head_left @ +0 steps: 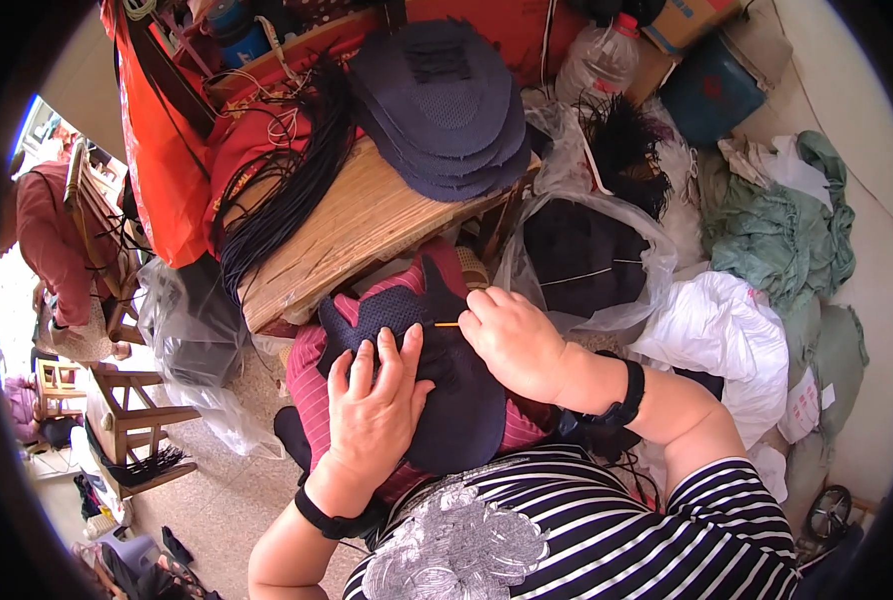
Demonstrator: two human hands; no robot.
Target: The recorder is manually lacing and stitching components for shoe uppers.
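Cloth (457, 410), dark navy, lies across my lap (305, 378); my left hand (375, 400) rests open on it, fingers loosely spread; my right hand (512, 340) is curled around a thin yellow stick (448, 324), its tip at the cloth; beyond my right hand, an open clear bag (660, 262) holds dark fabric (579, 248); leftward, another clear bag (225, 412) holds something dark (205, 318).
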